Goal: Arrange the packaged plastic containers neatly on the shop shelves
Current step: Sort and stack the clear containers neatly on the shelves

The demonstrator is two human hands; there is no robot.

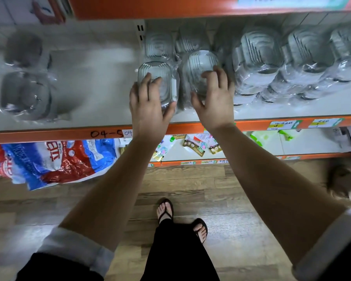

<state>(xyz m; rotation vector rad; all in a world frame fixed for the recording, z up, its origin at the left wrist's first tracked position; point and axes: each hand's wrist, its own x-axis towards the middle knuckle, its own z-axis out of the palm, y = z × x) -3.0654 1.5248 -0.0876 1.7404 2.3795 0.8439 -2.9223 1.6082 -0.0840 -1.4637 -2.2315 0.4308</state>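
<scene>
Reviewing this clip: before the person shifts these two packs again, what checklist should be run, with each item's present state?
1. Hold of the left hand on the rectangular pack: ok, fingers on top, thumb round its near end.
2. Hold of the right hand on the rounded pack: cannot tell, bent fingers over it, contact blurred.
3. Both packs fully on the shelf: ok, behind its orange edge.
4. Bare room left of the rectangular pack: ok.
5. Clearance from the large packs on the right: cannot tell, wrapping overlaps.
</scene>
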